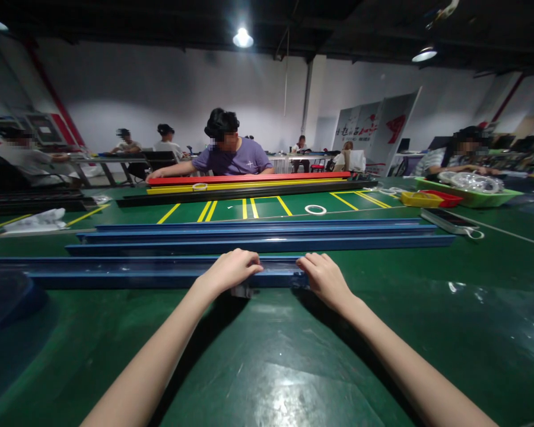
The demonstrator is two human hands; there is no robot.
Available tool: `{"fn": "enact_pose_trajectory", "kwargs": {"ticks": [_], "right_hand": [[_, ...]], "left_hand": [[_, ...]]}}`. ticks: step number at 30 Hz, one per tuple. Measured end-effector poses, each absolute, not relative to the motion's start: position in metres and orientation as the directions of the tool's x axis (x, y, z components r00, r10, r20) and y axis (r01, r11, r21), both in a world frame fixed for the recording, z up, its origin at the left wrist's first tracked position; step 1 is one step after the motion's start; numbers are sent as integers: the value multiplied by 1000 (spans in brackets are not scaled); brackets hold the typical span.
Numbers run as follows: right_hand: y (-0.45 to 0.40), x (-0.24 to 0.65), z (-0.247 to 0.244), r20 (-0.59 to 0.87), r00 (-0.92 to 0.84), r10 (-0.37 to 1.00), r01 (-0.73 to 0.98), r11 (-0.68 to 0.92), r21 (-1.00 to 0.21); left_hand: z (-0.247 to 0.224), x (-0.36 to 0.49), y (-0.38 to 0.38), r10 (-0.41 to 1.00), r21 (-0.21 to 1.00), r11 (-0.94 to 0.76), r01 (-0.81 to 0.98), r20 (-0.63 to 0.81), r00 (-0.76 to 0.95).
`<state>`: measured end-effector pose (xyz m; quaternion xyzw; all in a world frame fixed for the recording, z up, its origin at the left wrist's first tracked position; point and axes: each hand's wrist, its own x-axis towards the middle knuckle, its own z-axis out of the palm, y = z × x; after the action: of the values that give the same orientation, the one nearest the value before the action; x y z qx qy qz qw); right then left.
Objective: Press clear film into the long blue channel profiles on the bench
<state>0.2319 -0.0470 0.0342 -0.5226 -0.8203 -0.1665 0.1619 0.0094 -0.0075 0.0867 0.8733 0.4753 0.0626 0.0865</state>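
Observation:
A long blue channel rail (pixel 160 280) lies across the green table in front of me. My left hand (pixel 235 268) is over it near its right end, fingers curled onto the far edge. Below that hand hangs a small pale piece (pixel 242 292), too blurred to name. My right hand (pixel 324 276) grips the rail's right end with bent fingers. A dark blue bit (pixel 299 280) shows beside those fingertips; its kind is unclear. Just beyond lie more blue rails (pixel 267 242), parallel to the first.
Farther back are red (pixel 249 177), yellow and black rails, with a person (pixel 235 154) behind them. A white ring (pixel 315 209) lies on the table. At right are a phone (pixel 449 220), a yellow tray (pixel 420 199) and a green tray (pixel 493 200) of clear coils.

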Motion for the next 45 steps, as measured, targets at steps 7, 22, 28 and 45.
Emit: {"fn": "enact_pose_trajectory", "kwargs": {"ticks": [7, 22, 28, 45], "right_hand": [[-23, 226, 47, 401, -369, 838, 929, 340, 145], [11, 213, 34, 349, -323, 880, 926, 370, -77], [13, 215, 31, 221, -311, 924, 906, 359, -226], [3, 208, 36, 222, -262, 939, 953, 289, -96]], "left_hand": [[97, -9, 3, 902, 77, -423, 903, 129, 412], [54, -24, 32, 887, -66, -389, 919, 242, 393], [40, -8, 30, 841, 58, -504, 862, 260, 474], [35, 4, 22, 861, -29, -458, 888, 235, 451]]}}
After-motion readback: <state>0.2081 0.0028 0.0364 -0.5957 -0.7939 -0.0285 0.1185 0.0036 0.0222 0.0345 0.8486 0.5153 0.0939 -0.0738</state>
